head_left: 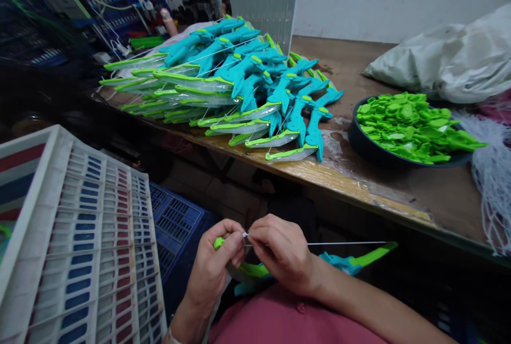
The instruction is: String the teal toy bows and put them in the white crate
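Observation:
In my lap I hold a toy bow (pixel 359 261) with a teal grip and green limbs. My left hand (pixel 213 267) grips its green left tip. My right hand (pixel 281 251) pinches the white string (pixel 343 243) at that tip, next to the left fingers. The string runs taut to the right limb end. On the wooden table (pixel 399 184) lies a big pile of finished bows (pixel 239 83) of the same kind.
A dark bowl (pixel 371 149) of small green plastic parts sits at the table's right, with white string bundles (pixel 495 173) and a plastic bag (pixel 451 56) beside it. A white slatted crate (pixel 80 237) stands at my left, a blue crate (pixel 175 221) below it.

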`<state>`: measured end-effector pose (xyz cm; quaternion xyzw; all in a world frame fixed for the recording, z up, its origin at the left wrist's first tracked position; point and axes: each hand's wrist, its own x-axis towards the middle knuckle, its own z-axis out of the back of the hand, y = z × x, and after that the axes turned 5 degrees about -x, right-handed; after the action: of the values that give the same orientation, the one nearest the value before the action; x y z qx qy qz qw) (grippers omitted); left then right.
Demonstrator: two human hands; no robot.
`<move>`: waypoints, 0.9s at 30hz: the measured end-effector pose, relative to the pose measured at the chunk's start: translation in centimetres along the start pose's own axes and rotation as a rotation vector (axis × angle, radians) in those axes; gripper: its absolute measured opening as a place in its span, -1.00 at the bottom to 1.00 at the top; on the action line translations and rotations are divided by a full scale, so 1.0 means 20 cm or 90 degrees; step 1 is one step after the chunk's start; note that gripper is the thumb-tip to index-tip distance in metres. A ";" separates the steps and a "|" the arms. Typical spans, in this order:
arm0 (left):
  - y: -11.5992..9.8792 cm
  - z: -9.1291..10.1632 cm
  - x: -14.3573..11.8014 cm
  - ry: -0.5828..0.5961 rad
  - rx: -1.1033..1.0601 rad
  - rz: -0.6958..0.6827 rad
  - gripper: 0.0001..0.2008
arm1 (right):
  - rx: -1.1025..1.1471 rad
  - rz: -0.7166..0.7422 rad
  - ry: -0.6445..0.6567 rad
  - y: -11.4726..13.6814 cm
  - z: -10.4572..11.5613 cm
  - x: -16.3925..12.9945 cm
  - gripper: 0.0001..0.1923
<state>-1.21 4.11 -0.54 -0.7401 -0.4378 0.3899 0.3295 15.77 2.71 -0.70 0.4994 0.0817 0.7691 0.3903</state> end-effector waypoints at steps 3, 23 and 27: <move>0.00 0.00 -0.01 0.009 0.009 0.000 -0.67 | 0.000 0.008 -0.008 0.00 -0.01 0.00 -0.89; -0.02 0.00 0.00 -0.010 -0.001 0.028 -0.62 | 0.024 -0.011 0.010 0.02 -0.01 -0.01 -0.90; -0.01 0.00 0.00 -0.013 0.001 0.019 -0.63 | 0.038 -0.016 0.034 0.03 -0.01 0.00 -0.90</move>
<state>-1.29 4.12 -0.43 -0.7422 -0.4298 0.4026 0.3198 15.39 2.31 -0.52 0.4889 0.1211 0.7744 0.3828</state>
